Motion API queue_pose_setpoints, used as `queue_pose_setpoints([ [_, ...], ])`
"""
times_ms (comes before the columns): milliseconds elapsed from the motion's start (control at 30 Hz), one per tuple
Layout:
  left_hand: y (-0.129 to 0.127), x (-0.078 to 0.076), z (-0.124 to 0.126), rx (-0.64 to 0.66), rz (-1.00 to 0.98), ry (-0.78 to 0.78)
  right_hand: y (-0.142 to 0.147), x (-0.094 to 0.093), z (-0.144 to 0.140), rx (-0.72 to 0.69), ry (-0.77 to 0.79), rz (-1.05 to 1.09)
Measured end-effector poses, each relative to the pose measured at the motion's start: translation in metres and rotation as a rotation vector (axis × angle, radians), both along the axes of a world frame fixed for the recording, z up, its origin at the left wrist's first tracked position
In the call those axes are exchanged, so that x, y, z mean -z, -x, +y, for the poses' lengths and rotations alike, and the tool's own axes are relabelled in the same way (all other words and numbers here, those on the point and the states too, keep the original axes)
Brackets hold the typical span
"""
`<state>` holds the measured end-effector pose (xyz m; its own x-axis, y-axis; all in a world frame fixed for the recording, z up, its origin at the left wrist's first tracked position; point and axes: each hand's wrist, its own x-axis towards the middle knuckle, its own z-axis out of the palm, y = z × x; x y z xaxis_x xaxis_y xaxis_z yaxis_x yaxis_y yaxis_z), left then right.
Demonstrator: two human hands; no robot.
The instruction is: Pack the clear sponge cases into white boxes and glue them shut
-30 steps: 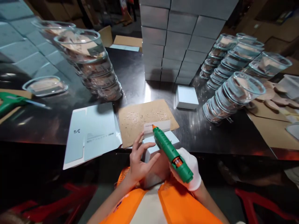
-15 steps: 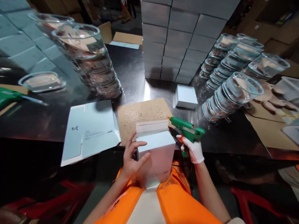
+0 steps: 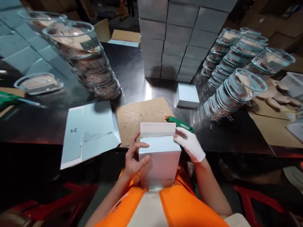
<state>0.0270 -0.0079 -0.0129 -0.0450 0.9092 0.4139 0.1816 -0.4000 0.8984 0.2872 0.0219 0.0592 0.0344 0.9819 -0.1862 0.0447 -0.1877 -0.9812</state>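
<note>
A white cardboard box (image 3: 159, 165) rests against my lap at the table edge, its narrow flap (image 3: 158, 129) raised along the far side. My left hand (image 3: 136, 157), bare, holds the box's left side, thumb on the near face and fingers over the top edge. My right hand (image 3: 189, 144), in a white glove, has its bent fingertips at the box's far right corner, beside the flap. Just behind that hand a green glue gun (image 3: 181, 123) with an orange tip lies on the table, partly hidden by the glove.
A worn cardboard sheet (image 3: 142, 115) lies ahead, with a flattened printed box (image 3: 92, 132) to its left. A small white box (image 3: 187, 95) sits before tall stacked boxes (image 3: 176, 45). Stacks of clear containers stand left (image 3: 101, 72) and right (image 3: 233, 94).
My right hand has let go of the glue gun, which now lies on the table, and has moved left to the box's corner. My left hand keeps its hold.
</note>
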Motion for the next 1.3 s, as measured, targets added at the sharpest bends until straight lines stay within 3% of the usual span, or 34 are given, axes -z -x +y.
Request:
queue_pose_setpoints([
  [100, -0.005, 0.003, -0.002, 0.067, -0.060, 0.022, 0.019, 0.002, 0.002, -0.178, 0.155, 0.269],
  [267, -0.005, 0.011, -0.004, 0.024, -0.121, 0.115, 0.019, 0.015, -0.001, -0.087, 0.149, 0.319],
  [367, -0.006, 0.013, -0.002, 0.024, -0.167, 0.198, 0.013, 0.019, -0.009, -0.222, 0.020, 0.216],
  [467, -0.011, 0.013, 0.000, 0.073, -0.392, 0.241, 0.007, 0.024, -0.017, -0.398, -0.157, 0.095],
  [567, -0.016, 0.012, 0.002, 0.083, -0.569, 0.223, 0.005, 0.031, -0.021, -0.423, -0.342, -0.082],
  [700, -0.013, 0.015, 0.004, 0.150, -0.479, 0.146, 0.004, 0.036, -0.021, -0.430, -0.601, -0.226],
  [833, -0.007, 0.019, 0.003, 0.197, -0.428, 0.093, 0.001, 0.034, -0.020, -0.480, -0.696, -0.318],
  [1000, -0.014, 0.018, 0.002, 0.141, -0.488, 0.166, 0.004, 0.034, -0.021, -0.480, -0.831, -0.342],
  [1167, -0.014, 0.007, 0.006, 0.157, -0.444, 0.119, 0.005, 0.034, -0.022, -0.491, -0.798, -0.345],
  [1233, -0.001, -0.001, 0.011, 0.067, -0.344, 0.048, -0.004, 0.033, -0.026, -0.386, -0.719, -0.401],
  [1300, 0.020, -0.011, 0.017, -0.155, -0.289, -0.088, -0.015, 0.034, -0.035, -0.191, -0.587, -0.411],
])
